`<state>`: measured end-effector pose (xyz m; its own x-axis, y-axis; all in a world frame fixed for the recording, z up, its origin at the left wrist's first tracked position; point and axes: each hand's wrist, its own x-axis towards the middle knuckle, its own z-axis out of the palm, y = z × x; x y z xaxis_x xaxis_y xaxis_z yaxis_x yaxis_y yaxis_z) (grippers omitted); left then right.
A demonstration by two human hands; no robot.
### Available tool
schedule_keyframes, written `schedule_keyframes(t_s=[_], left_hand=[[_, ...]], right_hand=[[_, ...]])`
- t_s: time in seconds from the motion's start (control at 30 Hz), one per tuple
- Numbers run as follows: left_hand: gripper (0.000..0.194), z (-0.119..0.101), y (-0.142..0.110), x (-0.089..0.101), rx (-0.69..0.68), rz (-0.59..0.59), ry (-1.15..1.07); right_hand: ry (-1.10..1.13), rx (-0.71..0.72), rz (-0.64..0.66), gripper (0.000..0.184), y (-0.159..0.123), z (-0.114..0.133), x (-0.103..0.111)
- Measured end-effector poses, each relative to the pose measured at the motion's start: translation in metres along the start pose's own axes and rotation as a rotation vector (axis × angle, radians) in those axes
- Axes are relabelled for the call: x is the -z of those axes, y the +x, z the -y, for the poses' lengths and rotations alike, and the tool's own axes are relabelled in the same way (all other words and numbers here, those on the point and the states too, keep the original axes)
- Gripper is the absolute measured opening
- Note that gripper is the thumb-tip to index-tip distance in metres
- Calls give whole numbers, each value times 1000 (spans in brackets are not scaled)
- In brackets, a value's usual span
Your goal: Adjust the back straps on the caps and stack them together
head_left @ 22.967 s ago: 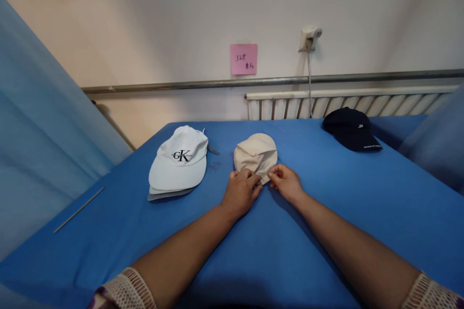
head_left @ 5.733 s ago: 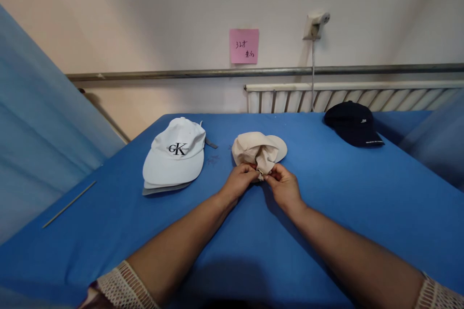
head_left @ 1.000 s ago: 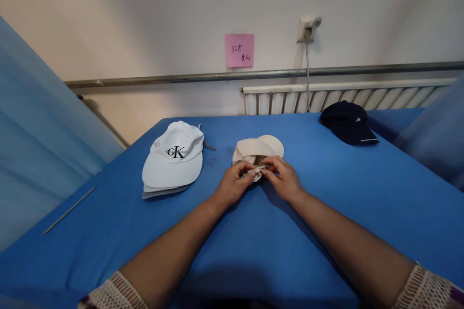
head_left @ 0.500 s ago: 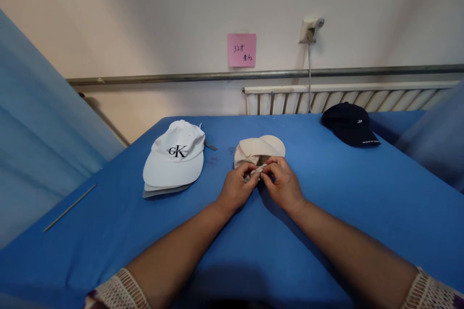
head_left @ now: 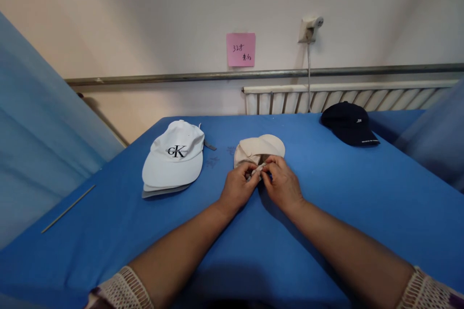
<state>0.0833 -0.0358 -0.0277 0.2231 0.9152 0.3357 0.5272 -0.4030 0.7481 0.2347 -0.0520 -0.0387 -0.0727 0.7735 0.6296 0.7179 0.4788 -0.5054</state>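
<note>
A beige baseball cap lies on the blue cloth with its brim pointing away and to the right. At its near edge, my left hand pinches the cap's strap from the left. My right hand pinches the same strap from the right, its thumb and forefinger almost meeting those of the left. Between the fingertips the strap looks bunched, and its fastening is too small to make out.
To the left, a white cap with black letters sits on top of a grey one. A dark navy cap lies at the back right. A thin stick rests near the left edge. Blue curtains hang at both sides.
Both hands stay at the strap, with only slight finger movement. The whole view has shifted a touch; the caps have not moved on the cloth.
</note>
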Motion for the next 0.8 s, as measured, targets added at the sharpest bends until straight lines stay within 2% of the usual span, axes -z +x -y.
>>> schedule_keyframes(t_s=[0.13,0.3,0.5,0.63,0.8], left_hand=[[17,1,0,-1,2,7,4],[16,-1,1,0,-55,19,127],[14,-2,1,2,-148,49,239],[17,-2,2,3,-82,63,106],[18,1,5,3,41,87,-100]], right_hand=[[6,-25,5,11,0,-2,-2],[84,-76,12,8,1,-5,-5],[312,-246,20,10,2,-14,-10],[410,-272,42,9,4,-21,-6],[331,-150,41,4,4,-21,0]])
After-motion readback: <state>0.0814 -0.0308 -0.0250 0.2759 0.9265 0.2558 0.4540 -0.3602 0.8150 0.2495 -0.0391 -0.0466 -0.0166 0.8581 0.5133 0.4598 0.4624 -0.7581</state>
